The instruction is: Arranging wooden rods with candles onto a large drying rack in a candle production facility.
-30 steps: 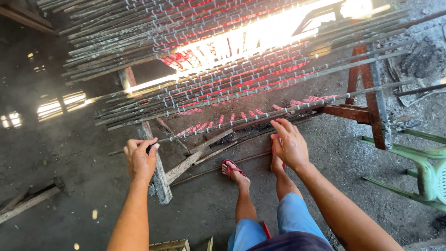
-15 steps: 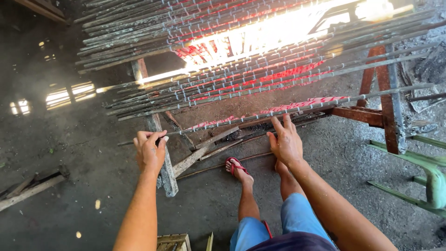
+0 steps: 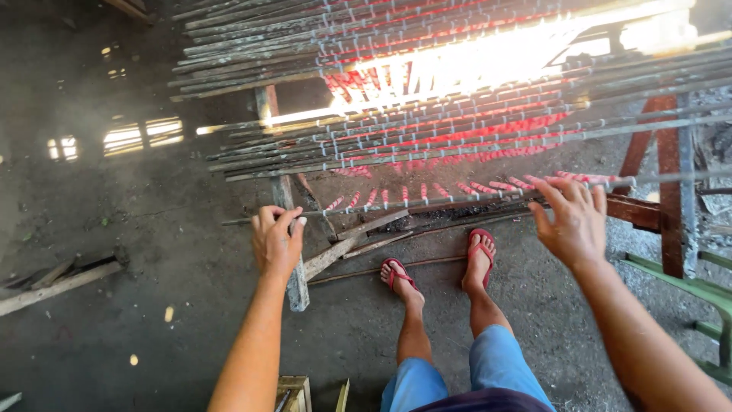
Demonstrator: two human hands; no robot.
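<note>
Glaring sun washes out the far rods w/ red sticks; right hand (image 3: 572,221) blurred. Left hand (image 3: 276,243) grips nearest long rod (image 3: 427,201) at its left end; right hand, fingers spread, rests on it further along.

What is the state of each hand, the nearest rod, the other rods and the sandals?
left hand: fingers closed around the near end of the nearest rod
right hand: fingers spread, resting on the same rod
nearest rod: lying level, lined with red pieces, apart from the stack
rod stack: laid in rows on a red trestle
red sandals: worn, flat on the floor
</note>
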